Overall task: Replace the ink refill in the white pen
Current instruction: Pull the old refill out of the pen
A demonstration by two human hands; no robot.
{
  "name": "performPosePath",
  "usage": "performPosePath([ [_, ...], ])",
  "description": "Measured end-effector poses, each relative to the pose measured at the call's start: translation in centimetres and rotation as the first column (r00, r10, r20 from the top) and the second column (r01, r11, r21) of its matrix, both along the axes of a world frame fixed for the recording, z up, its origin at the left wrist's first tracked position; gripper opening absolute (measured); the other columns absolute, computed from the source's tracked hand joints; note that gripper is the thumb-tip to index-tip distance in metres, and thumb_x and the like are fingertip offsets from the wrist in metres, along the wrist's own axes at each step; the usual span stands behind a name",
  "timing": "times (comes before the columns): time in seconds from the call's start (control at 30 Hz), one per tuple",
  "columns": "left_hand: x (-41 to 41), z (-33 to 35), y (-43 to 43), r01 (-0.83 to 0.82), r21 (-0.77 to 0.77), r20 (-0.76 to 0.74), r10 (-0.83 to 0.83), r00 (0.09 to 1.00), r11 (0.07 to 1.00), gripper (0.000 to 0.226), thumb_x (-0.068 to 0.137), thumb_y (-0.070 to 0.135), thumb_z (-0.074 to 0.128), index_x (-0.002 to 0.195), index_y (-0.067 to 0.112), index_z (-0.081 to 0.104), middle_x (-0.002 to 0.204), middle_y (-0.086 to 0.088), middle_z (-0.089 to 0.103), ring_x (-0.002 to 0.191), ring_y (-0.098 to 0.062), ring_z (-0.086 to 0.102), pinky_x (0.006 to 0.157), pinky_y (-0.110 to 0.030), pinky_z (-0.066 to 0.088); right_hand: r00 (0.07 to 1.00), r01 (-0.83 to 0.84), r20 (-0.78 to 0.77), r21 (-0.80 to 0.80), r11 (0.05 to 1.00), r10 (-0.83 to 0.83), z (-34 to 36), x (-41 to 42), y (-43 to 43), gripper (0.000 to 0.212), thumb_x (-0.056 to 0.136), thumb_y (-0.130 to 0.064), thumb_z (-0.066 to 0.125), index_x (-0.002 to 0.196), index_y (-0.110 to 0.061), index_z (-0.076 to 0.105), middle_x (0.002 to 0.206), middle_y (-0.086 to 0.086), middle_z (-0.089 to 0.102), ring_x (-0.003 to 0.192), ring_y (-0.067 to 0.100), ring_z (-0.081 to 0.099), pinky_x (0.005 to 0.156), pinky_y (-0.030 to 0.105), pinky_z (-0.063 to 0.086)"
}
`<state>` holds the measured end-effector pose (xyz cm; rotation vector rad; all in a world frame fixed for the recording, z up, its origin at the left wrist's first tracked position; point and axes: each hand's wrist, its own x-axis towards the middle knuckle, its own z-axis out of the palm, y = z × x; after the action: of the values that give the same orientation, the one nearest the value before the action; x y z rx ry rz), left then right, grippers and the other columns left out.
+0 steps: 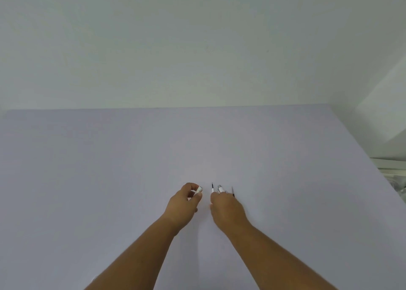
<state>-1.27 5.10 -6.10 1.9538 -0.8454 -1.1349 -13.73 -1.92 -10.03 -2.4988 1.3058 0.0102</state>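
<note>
My left hand [184,201] pinches a short white pen piece with a silver end [199,189] between thumb and fingers. My right hand [226,206] sits just to its right, fingers curled down over several thin parts. A thin refill with a dark tip [212,187] sticks out past the fingers. Next to it shows a white pen barrel with a silver end [219,188]. A dark slim refill [232,191] pokes out on the right side of the hand. Which of these the right hand actually grips is hidden by its fingers.
A wide pale lilac table [131,168] spreads all around, backed by a white wall [197,47]. The table's right edge runs diagonally; beyond it at far right lies some pale clutter [395,175].
</note>
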Motion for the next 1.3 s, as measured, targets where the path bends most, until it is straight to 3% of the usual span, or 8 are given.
performPosePath([
  [0.23, 0.4, -0.2, 0.8, -0.089, -0.014, 0.104, 0.090, 0.990, 0.996, 0.011, 0.092, 0.032, 0.056, 0.101, 0.030, 0.062, 0.098, 0.012, 0.062, 0.091, -0.017, 0.064, 0.072, -0.023, 0.044, 0.942, 0.232, 0.182, 0.262, 0.937, -0.283, 0.5, 0.7, 0.8, 0.021, 0.089, -0.008, 0.046, 0.104, -0.006, 0.060, 0.109, 0.011, 0.064, 0.094, 0.026, 0.060, 0.073, 0.029, 0.047],
  [0.3, 0.5, -0.1, 0.9, -0.093, -0.006, 0.108, 0.093, 0.990, 0.996, 0.011, 0.091, 0.031, 0.059, 0.101, 0.030, 0.064, 0.099, 0.011, 0.062, 0.091, -0.017, 0.063, 0.073, -0.024, 0.044, 0.833, 0.290, 0.338, 0.408, 0.866, -0.438, 1.6, 0.9, 0.2, 0.020, 0.088, -0.013, 0.051, 0.102, -0.009, 0.065, 0.099, 0.007, 0.067, 0.088, 0.021, 0.060, 0.074, 0.027, 0.048],
  [0.4, 0.3, 0.0, 0.8, -0.097, 0.007, 0.120, 0.095, 0.988, 0.995, 0.013, 0.091, 0.028, 0.060, 0.103, 0.028, 0.064, 0.099, 0.009, 0.061, 0.092, -0.017, 0.061, 0.073, -0.023, 0.043, 0.530, 0.261, 0.506, 0.666, 0.699, -0.680, 3.7, 0.9, -0.6, 0.006, 0.086, -0.017, 0.060, 0.085, -0.020, 0.065, 0.076, -0.003, 0.065, 0.071, 0.015, 0.061, 0.064, 0.026, 0.055],
  [0.5, 0.0, 0.4, 0.6, -0.088, 0.014, 0.124, 0.086, 0.989, 0.996, 0.012, 0.091, 0.026, 0.060, 0.102, 0.027, 0.065, 0.097, 0.008, 0.061, 0.086, -0.016, 0.058, 0.062, -0.017, 0.041, 0.413, 0.174, 0.538, 0.745, 0.644, -0.735, 4.8, 0.7, -1.0, 0.008, 0.083, -0.017, 0.064, 0.079, -0.024, 0.066, 0.072, -0.006, 0.066, 0.063, 0.007, 0.060, 0.055, 0.017, 0.051],
  [0.73, -0.4, 0.8, 0.4, -0.075, -0.025, 0.055, 0.076, 0.996, 0.997, 0.008, 0.090, 0.028, 0.061, 0.092, 0.035, 0.064, 0.096, 0.010, 0.064, 0.092, -0.018, 0.063, 0.070, -0.024, 0.045, 0.423, 0.152, 0.546, 0.744, 0.651, -0.723, 5.2, 0.2, -0.8, 0.007, 0.083, -0.018, 0.065, 0.080, -0.024, 0.068, 0.072, -0.006, 0.065, 0.063, 0.008, 0.056, 0.061, 0.021, 0.050],
  [0.9, -0.8, 1.3, 0.2, -0.067, -0.068, 0.017, 0.068, 0.998, 0.995, 0.017, 0.089, 0.029, 0.061, 0.081, 0.044, 0.061, 0.095, 0.013, 0.065, 0.090, -0.016, 0.065, 0.070, -0.024, 0.046, 0.534, 0.106, 0.506, 0.755, 0.647, -0.678, 5.5, 0.3, -0.5, 0.009, 0.083, -0.029, 0.065, 0.076, -0.025, 0.070, 0.070, -0.012, 0.063, 0.067, 0.006, 0.054, 0.064, 0.019, 0.042],
  [1.07, -0.7, 1.5, 0.0, -0.051, -0.070, 0.022, 0.052, 0.998, 0.996, 0.013, 0.089, 0.029, 0.062, 0.085, 0.040, 0.063, 0.092, 0.014, 0.064, 0.090, -0.018, 0.063, 0.065, -0.022, 0.044, 0.396, 0.133, 0.541, 0.766, 0.629, -0.742, 6.2, 0.2, -1.6, 0.014, 0.085, -0.033, 0.063, 0.073, -0.026, 0.065, 0.071, -0.010, 0.060, 0.063, 0.010, 0.048, 0.065, 0.026, 0.042],
  [1.3, -0.6, 1.3, -0.6, 0.013, -0.084, 0.000, -0.013, 1.000, 0.996, 0.014, 0.092, 0.028, 0.057, 0.100, 0.039, 0.058, 0.095, 0.010, 0.061, 0.078, -0.009, 0.066, 0.067, -0.022, 0.050, 0.612, 0.073, 0.528, 0.704, 0.706, -0.590, 5.9, 0.1, -2.1, 0.014, 0.082, -0.030, 0.067, 0.068, -0.028, 0.070, 0.062, -0.017, 0.066, 0.064, 0.002, 0.058, 0.060, 0.015, 0.043],
])
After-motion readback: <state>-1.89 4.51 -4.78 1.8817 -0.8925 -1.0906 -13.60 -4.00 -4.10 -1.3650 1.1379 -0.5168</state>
